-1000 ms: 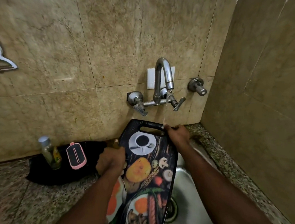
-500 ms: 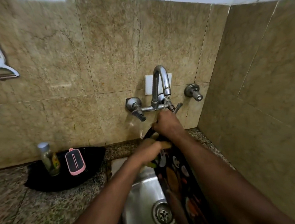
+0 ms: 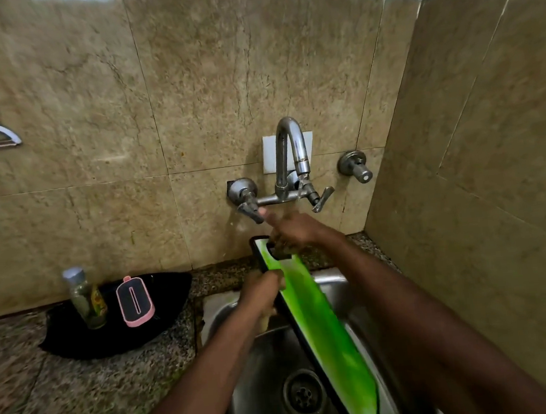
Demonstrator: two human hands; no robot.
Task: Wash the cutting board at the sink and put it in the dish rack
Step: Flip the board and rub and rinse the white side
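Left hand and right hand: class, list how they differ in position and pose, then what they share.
The left hand grips the cutting board along its long edge; the right hand holds its handle end, nearer the faucet. The left hand's fingers are curled; the right hand has one finger extended. Both hold the board tilted over the sink.

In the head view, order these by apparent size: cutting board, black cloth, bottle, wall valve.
1. cutting board and black cloth: about alike; the board is tilted edge-on, so they are left unranked.
2. bottle
3. wall valve
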